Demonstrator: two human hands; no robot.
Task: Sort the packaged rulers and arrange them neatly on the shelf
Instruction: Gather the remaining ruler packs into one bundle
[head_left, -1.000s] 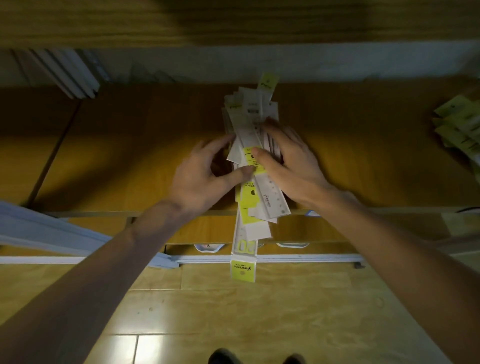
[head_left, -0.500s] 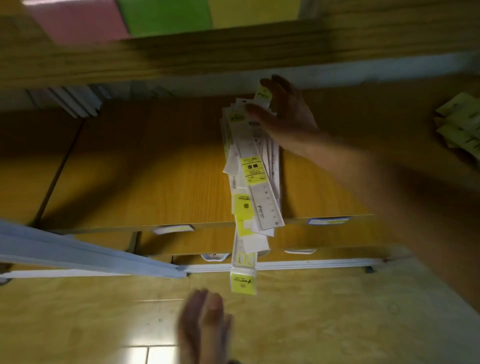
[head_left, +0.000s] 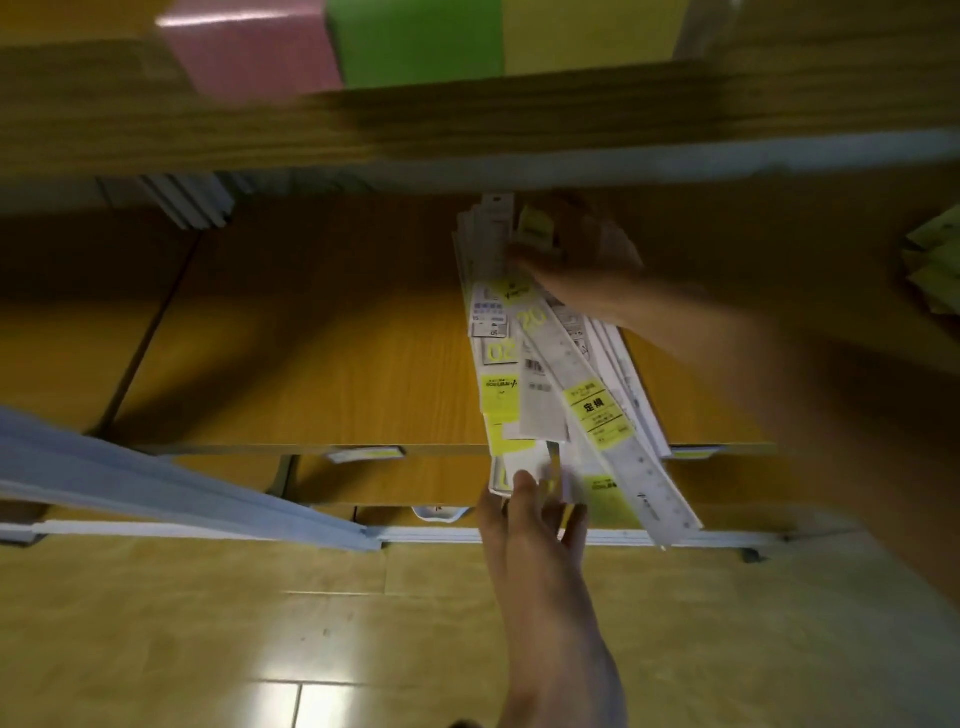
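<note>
**Ruler pile fanned on shelf, both hands on it**

Packaged rulers (head_left: 550, 374) lie in a loose fanned pile on the wooden shelf (head_left: 311, 364). Long axes run roughly front-to-back; near ends overhang the shelf's front edge, far ends point at the back wall. Top ruler (head_left: 597, 410) with the yellow label is skewed, its near end swung right.

Right hand (head_left: 571, 254) sits at the pile's far end, fingers on the packages; blurred, so can't tell whether it grips or just presses. Left hand (head_left: 535, 514) comes up from below at the overhanging near ends, fingers fairly straight and touching the lowest packages.

More yellow packs (head_left: 935, 270) far right on the shelf.
</note>
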